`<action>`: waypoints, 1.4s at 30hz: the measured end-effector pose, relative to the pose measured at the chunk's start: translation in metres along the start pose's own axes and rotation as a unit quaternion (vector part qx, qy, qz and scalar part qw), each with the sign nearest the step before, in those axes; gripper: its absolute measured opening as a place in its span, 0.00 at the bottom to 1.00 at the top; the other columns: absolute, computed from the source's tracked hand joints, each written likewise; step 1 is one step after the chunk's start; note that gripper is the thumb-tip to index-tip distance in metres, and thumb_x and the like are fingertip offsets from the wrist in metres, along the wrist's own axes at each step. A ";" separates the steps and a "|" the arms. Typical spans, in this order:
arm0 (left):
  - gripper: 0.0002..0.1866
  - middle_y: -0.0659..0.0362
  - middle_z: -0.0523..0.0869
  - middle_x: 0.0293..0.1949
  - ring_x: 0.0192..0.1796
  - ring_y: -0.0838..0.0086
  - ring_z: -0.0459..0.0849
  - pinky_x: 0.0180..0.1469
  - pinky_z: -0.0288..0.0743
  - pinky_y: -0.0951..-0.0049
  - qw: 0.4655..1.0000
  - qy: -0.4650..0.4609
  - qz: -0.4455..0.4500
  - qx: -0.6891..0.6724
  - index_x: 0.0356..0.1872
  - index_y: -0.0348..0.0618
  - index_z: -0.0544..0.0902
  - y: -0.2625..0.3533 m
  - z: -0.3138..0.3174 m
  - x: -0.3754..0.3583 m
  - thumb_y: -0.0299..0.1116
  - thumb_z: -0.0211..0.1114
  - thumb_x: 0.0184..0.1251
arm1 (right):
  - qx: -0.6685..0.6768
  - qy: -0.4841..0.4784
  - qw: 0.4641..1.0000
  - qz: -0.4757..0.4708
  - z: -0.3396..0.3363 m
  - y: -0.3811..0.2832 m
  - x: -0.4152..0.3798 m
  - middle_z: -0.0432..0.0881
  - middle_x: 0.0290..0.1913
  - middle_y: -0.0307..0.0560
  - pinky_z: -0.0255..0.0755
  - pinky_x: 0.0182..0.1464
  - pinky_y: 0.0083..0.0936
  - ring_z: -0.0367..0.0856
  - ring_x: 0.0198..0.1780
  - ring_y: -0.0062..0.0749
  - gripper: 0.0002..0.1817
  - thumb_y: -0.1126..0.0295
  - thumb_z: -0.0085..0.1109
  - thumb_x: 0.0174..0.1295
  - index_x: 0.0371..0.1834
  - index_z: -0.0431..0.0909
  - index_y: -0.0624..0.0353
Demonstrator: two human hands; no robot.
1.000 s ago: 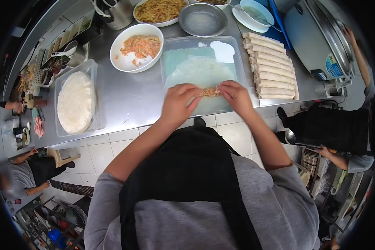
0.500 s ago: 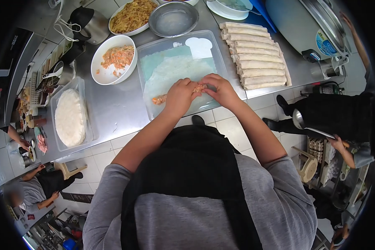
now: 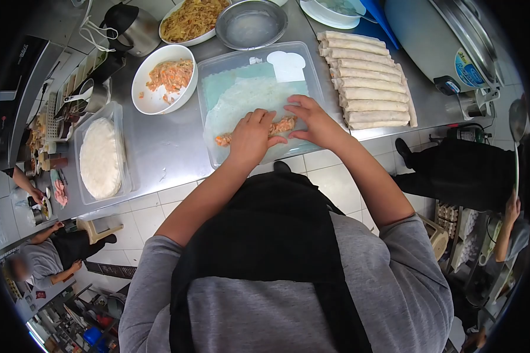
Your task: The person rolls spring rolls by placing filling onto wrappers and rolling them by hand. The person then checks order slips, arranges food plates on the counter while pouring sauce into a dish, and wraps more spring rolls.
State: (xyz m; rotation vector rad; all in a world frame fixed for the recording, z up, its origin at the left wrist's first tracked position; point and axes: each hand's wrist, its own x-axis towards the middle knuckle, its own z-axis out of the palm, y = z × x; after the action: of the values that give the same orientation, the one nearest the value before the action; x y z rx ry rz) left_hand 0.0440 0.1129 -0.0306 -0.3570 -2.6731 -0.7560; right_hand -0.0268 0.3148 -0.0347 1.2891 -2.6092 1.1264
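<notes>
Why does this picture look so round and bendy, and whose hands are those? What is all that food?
The picture comes from a small camera on a person's head, looking down. Its lens bends the edges, so everything looks round. The two bare hands belong to that person.

The left hand and right hand press on a line of orange filling. It lies on a thin white wrapper in a clear tray on a metal table.

Around it you see a white bowl with more filling, a stack of round wrappers, a row of finished rolls, a plate of noodles and a metal bowl. Other people work at the edges.
</notes>
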 end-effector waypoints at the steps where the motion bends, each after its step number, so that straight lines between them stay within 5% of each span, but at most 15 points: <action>1: 0.18 0.57 0.82 0.37 0.43 0.59 0.82 0.46 0.77 0.60 0.999 -0.030 -0.003 -0.014 0.44 0.44 0.85 -0.002 0.000 0.000 0.41 0.75 0.54 | 0.011 0.005 1.000 -0.019 0.005 0.000 0.000 0.80 0.51 0.49 0.75 0.57 0.36 0.79 0.54 0.47 0.22 0.75 0.71 0.53 0.53 0.81 0.59; 8: 0.16 0.57 0.82 0.37 0.44 0.59 0.83 0.47 0.78 0.61 0.996 -0.086 -0.029 -0.023 0.43 0.43 0.86 -0.010 -0.009 -0.007 0.38 0.75 0.55 | 0.032 -0.103 0.993 0.043 -0.001 0.004 -0.005 0.81 0.50 0.48 0.75 0.57 0.36 0.78 0.55 0.46 0.23 0.75 0.73 0.51 0.53 0.82 0.58; 15: 0.17 0.56 0.81 0.36 0.44 0.59 0.82 0.47 0.77 0.61 0.996 -0.085 -0.030 -0.019 0.42 0.43 0.86 -0.007 -0.003 -0.006 0.39 0.76 0.54 | 0.016 -0.009 1.000 -0.012 0.009 -0.012 0.000 0.81 0.46 0.47 0.77 0.52 0.35 0.80 0.50 0.44 0.18 0.74 0.73 0.51 0.47 0.84 0.60; 17: 0.17 0.57 0.81 0.36 0.44 0.59 0.82 0.46 0.77 0.61 0.997 -0.072 -0.023 -0.026 0.43 0.44 0.86 -0.010 -0.006 -0.007 0.39 0.75 0.54 | 0.087 -0.075 0.987 0.117 0.008 -0.016 -0.003 0.81 0.46 0.47 0.77 0.51 0.36 0.81 0.49 0.45 0.19 0.73 0.74 0.51 0.48 0.83 0.61; 20: 0.17 0.57 0.80 0.36 0.43 0.59 0.82 0.46 0.77 0.60 0.999 0.015 0.009 -0.036 0.43 0.44 0.86 -0.013 -0.010 -0.010 0.40 0.75 0.54 | 0.047 0.019 0.998 0.026 0.007 -0.020 0.001 0.80 0.47 0.48 0.77 0.50 0.36 0.81 0.48 0.45 0.20 0.73 0.75 0.50 0.48 0.83 0.61; 23: 0.19 0.57 0.81 0.37 0.43 0.59 0.82 0.46 0.77 0.60 0.995 -0.102 -0.018 -0.001 0.44 0.44 0.86 -0.015 -0.007 -0.013 0.41 0.75 0.52 | 0.074 -0.013 0.997 0.009 0.019 -0.018 0.002 0.80 0.49 0.48 0.77 0.50 0.37 0.81 0.48 0.45 0.20 0.73 0.75 0.50 0.48 0.83 0.61; 27: 0.18 0.57 0.82 0.38 0.44 0.60 0.82 0.46 0.77 0.60 0.994 -0.104 -0.022 -0.025 0.44 0.44 0.86 -0.018 -0.014 -0.015 0.39 0.75 0.53 | 0.042 -0.080 0.995 0.033 0.022 -0.013 0.000 0.81 0.52 0.49 0.77 0.54 0.35 0.80 0.52 0.45 0.23 0.72 0.76 0.49 0.51 0.82 0.60; 29: 0.16 0.58 0.82 0.38 0.44 0.60 0.82 0.46 0.77 0.60 0.999 -0.027 0.000 -0.046 0.43 0.45 0.86 -0.018 -0.013 -0.017 0.37 0.75 0.54 | 0.003 -0.006 1.000 0.016 0.020 -0.024 0.001 0.82 0.50 0.48 0.77 0.54 0.35 0.80 0.52 0.44 0.21 0.73 0.75 0.50 0.50 0.84 0.59; 32: 0.15 0.58 0.82 0.38 0.44 0.60 0.82 0.46 0.77 0.61 0.996 -0.090 -0.005 -0.016 0.44 0.45 0.87 -0.020 -0.010 -0.016 0.35 0.75 0.55 | 0.015 -0.025 1.000 -0.001 0.028 -0.024 0.005 0.83 0.46 0.46 0.76 0.54 0.37 0.80 0.49 0.45 0.18 0.73 0.71 0.52 0.48 0.84 0.58; 42: 0.17 0.56 0.85 0.40 0.43 0.61 0.84 0.46 0.79 0.65 0.993 -0.088 -0.077 -0.029 0.44 0.42 0.88 -0.072 -0.065 -0.056 0.36 0.77 0.54 | 0.020 -0.021 0.999 0.041 0.018 -0.002 -0.017 0.82 0.51 0.48 0.77 0.54 0.33 0.80 0.52 0.43 0.23 0.70 0.73 0.55 0.56 0.83 0.56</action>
State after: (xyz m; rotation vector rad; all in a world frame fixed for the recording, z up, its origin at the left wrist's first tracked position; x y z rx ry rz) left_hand 0.0874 0.0096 -0.0332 -0.2435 -2.8757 -0.8858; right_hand -0.0090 0.3143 -0.0524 1.2360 -2.7060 1.1828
